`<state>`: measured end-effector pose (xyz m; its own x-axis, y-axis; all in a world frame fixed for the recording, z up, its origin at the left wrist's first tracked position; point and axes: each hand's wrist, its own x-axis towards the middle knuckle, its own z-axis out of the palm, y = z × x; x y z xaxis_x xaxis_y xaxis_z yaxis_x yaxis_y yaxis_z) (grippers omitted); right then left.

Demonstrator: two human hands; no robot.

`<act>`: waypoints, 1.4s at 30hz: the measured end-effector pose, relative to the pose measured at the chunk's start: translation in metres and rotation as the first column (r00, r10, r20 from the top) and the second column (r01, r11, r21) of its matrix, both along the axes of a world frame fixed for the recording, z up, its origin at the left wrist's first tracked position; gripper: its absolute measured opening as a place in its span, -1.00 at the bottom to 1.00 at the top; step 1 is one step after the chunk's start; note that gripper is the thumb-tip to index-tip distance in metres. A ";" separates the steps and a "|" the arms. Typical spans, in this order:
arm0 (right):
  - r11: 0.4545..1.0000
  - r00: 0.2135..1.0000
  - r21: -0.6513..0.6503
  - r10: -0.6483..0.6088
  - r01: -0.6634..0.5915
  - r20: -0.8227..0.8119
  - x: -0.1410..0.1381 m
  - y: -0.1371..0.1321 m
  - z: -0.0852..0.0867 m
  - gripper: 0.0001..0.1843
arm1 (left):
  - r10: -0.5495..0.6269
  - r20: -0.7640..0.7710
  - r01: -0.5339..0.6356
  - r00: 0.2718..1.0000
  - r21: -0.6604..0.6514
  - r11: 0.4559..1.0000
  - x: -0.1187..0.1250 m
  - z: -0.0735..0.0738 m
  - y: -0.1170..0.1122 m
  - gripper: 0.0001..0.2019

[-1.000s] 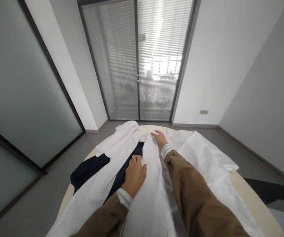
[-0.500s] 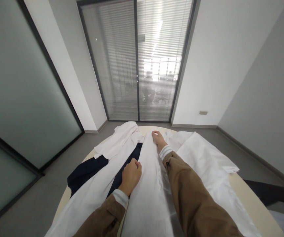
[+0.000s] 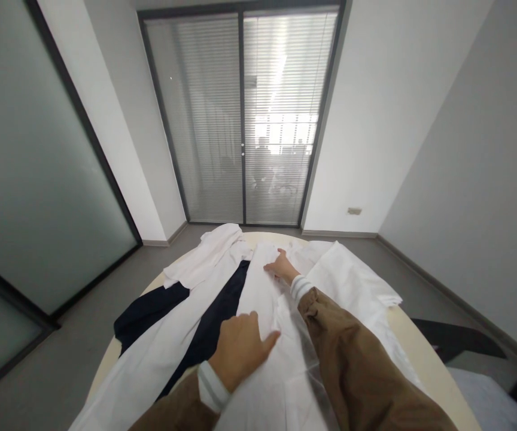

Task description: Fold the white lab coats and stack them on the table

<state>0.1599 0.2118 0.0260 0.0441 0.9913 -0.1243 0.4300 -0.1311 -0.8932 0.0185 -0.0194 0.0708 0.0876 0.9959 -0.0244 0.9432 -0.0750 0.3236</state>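
A white garment point(image 3: 258, 293), its kind unclear, is spread over a round table with a long strip running from the far edge toward me. On the near part of this strip rests my left hand point(image 3: 243, 347), thumb stretched away from the fingers; the fingertips are partly hidden. Farther off, my right hand point(image 3: 283, 267) touches the strip near its far end, thumb and fingers apart. Dark navy fabric point(image 3: 225, 305) shows to the left of the strip. Smooth white cloth point(image 3: 348, 281) lies to the right, its corner hanging over the table edge.
The pale round table point(image 3: 442, 383) shows its rim at both sides. A light pink-white cloth point(image 3: 209, 254) lies over the far left. Beyond stand glass doors with blinds point(image 3: 240, 149) and a frosted panel point(image 3: 38, 161). Dark and whitish shapes are on the floor at right.
My left hand has moved nearer to me and its thumb has spread out. The right hand has come slightly nearer, its fingers now apart instead of pinched. The view has shifted slightly.
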 end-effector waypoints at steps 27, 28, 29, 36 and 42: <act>0.947 0.683 0.145 0.097 -0.288 0.724 0.008 -0.096 0.019 -0.45 | -0.504 -0.011 0.497 0.864 -0.143 0.856 0.010 0.006 -0.055 -0.64; 0.947 0.673 0.144 0.093 -0.288 0.734 0.008 -0.097 0.020 -0.49 | -0.553 0.014 0.551 0.833 -0.116 0.826 0.008 0.006 -0.053 -0.71; 0.949 0.666 0.144 0.085 -0.282 0.741 0.008 -0.098 0.020 -0.51 | -0.613 0.036 0.613 0.790 -0.085 0.785 0.006 0.005 -0.051 -0.78; 0.828 0.545 0.106 0.260 -0.550 0.797 0.007 -0.107 0.010 -0.36 | -0.839 -0.055 0.829 0.542 0.201 0.522 0.003 -0.029 -0.047 -0.75; 0.790 0.481 0.026 0.346 -0.612 0.806 0.009 -0.105 0.009 -0.32 | -0.880 -0.119 0.868 0.459 0.271 0.416 0.011 -0.038 -0.048 -0.61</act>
